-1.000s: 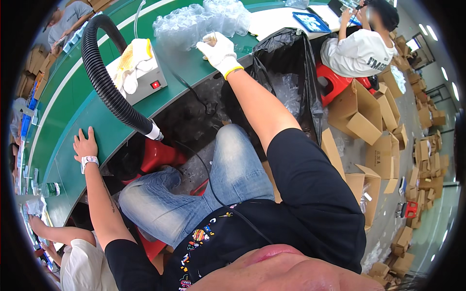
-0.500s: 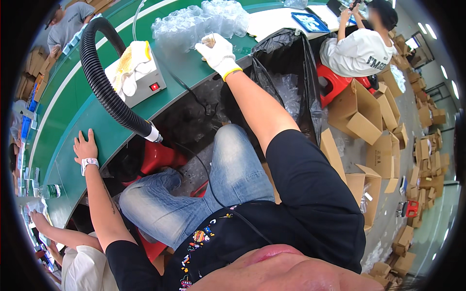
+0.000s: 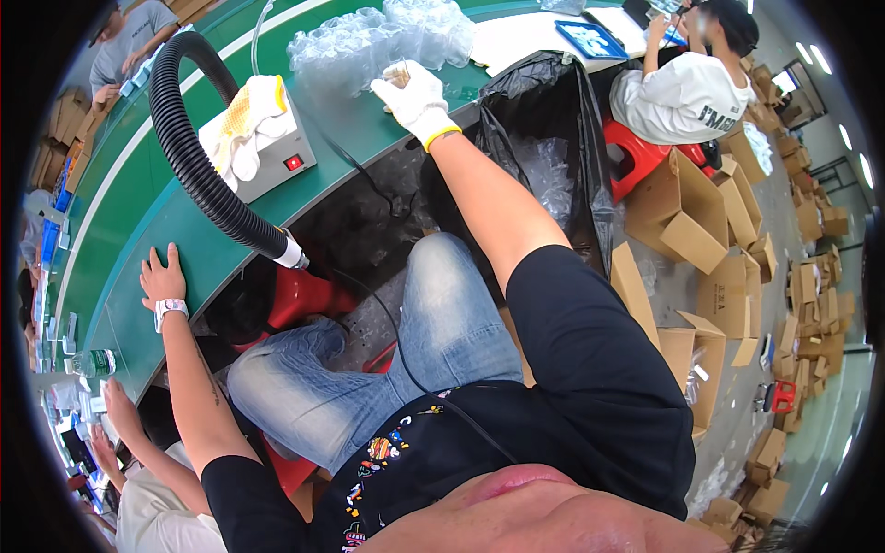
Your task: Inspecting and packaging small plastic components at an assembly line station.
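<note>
My bare left hand [image 3: 163, 278] lies flat on the green tabletop [image 3: 207, 217] at the left, fingers spread, with a pale watch at the wrist. My right hand [image 3: 417, 103] wears a white knit glove with a yellow cuff and rests at the tabletop's far side. Its fingers are curled together; a small brownish patch shows among them, and what it is I cannot make out. Just beyond it sits a heap of clear plastic pieces [image 3: 383, 41]. Between my hands stands a grey box-shaped machine [image 3: 272, 170] with a lit red switch. A white glove with yellow dots [image 3: 247, 120] lies on top of it.
A black ribbed hose [image 3: 175, 138] arches over the machine and ends above my knees. Right of my gloved hand hangs a black bin bag [image 3: 553, 120] holding clear plastic. Open cartons [image 3: 678, 207] stand on the floor at right. Co-workers sit on both sides, beside a blue tray [image 3: 590, 41].
Both my hands stay where they were. At lower left a co-worker's arms have shifted, and both their hands now show. The co-worker at upper right has moved their head and hands slightly.
</note>
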`<act>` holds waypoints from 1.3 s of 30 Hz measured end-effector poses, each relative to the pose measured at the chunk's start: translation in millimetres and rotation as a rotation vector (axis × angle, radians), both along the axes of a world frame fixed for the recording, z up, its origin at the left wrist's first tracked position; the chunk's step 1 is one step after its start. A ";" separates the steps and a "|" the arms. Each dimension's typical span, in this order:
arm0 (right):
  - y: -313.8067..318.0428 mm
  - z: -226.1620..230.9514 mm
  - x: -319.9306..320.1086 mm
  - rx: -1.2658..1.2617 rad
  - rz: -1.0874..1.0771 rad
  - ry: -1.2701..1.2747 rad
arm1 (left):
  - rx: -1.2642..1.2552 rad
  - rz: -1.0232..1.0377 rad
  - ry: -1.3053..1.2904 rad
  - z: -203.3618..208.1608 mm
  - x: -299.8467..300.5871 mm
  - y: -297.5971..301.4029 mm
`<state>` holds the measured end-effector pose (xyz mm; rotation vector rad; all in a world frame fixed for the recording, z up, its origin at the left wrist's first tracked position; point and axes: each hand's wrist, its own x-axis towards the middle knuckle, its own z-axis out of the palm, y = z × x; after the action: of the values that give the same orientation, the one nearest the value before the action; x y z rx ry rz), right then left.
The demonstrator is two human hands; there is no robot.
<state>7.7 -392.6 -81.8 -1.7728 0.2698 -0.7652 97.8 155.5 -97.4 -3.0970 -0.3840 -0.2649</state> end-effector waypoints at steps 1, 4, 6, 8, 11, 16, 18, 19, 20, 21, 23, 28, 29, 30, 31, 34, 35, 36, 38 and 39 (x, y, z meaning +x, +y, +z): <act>-0.3 -0.5 0.2 0.023 -0.012 0.046 | -0.001 -0.005 -0.007 -0.9 0.5 0.6; -1.1 -2.1 1.4 -0.025 -0.003 -0.012 | -0.002 -0.003 -0.013 -3.0 1.8 2.6; -1.6 -2.9 2.3 -0.040 -0.007 -0.026 | 0.012 0.005 -0.003 -3.9 2.9 3.3; -1.9 -3.4 2.3 0.003 0.005 0.005 | -0.002 -0.007 -0.009 -5.0 4.0 3.8; -0.6 -2.3 1.1 0.006 0.010 0.010 | 0.001 -0.008 -0.021 -6.0 5.0 5.3; 0.5 1.3 -2.3 0.001 0.001 0.010 | -0.002 -0.019 -0.025 -9.0 7.1 7.2; 1.2 2.2 -3.1 0.020 0.013 0.017 | 0.017 -0.014 -0.030 -9.8 7.6 8.5; 1.2 2.5 -3.4 0.021 0.013 0.018 | -0.001 -0.027 -0.048 -10.1 7.8 9.0; 1.3 2.8 -3.1 0.020 0.011 0.020 | -0.004 -0.028 -0.050 -10.2 8.1 9.3; 1.4 2.6 -3.4 0.024 -0.003 0.048 | -0.007 -0.030 -0.049 -10.7 8.0 9.4; 1.8 2.5 -3.1 0.018 0.007 0.010 | -0.009 -0.030 -0.043 -10.9 7.8 9.5; 2.8 4.0 -3.2 0.032 0.000 0.017 | -0.007 -0.034 -0.045 -9.2 7.6 8.8; 2.5 4.0 -3.8 0.043 -0.018 0.067 | -0.007 -0.034 -0.045 -9.3 7.3 8.6; 2.4 4.1 -4.2 0.041 -0.005 0.052 | 0.005 -0.024 -0.029 -9.3 7.2 8.6; 2.4 4.2 -4.3 0.032 -0.002 0.040 | -0.006 -0.029 -0.043 -9.4 6.9 8.7; 2.2 4.7 -3.6 0.014 0.004 0.006 | 0.007 -0.018 -0.027 -9.4 6.7 8.9; 2.2 4.3 -3.4 0.003 -0.002 0.000 | -0.007 -0.027 -0.030 -9.4 6.7 8.9; 2.1 3.9 -3.0 -0.008 -0.008 -0.004 | -0.009 -0.031 -0.033 -9.5 6.6 8.8; 2.0 2.8 -3.1 -0.018 -0.010 -0.007 | 0.000 -0.025 -0.026 -9.0 5.9 9.0; 1.9 2.6 -3.1 -0.007 -0.007 0.006 | -0.012 -0.031 -0.043 -8.4 5.4 8.9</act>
<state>4.6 -390.7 -79.3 -1.7816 0.2778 -0.7669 103.2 164.5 -105.8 -3.1161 -0.3400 -0.3318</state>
